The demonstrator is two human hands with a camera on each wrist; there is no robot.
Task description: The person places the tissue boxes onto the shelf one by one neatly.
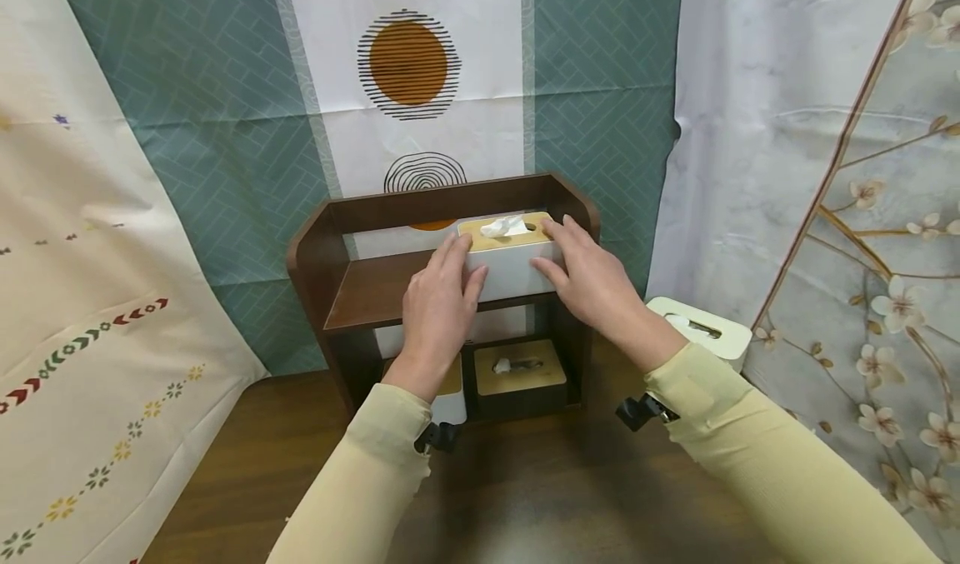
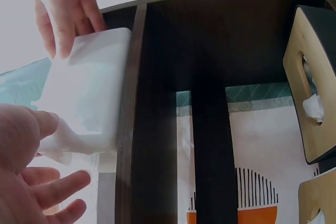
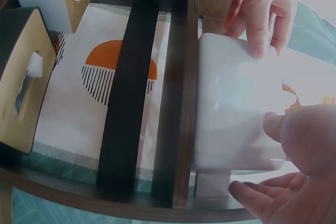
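Observation:
A white tissue box (image 1: 510,271) with a light wooden lid and a tuft of tissue is at the right part of the upper shelf (image 1: 382,285), at its front edge. My left hand (image 1: 442,306) holds the left end, with fingertips by the lid's edge and thumb on the front face. At the opposite end my right hand (image 1: 600,285) holds the box likewise, its thumb (image 3: 272,127) against the white front. Some lower fingers of each hand are spread below the box's ends in the wrist views. Whether the base rests fully on the shelf is hard to tell.
The brown rack stands on a wooden table (image 1: 247,464) against patterned cloth. Its lower level holds a black tissue box (image 1: 521,376) and a white one (image 1: 450,397), partly behind my left arm. A pale tissue box (image 1: 731,339) stands at right, partly behind my right forearm.

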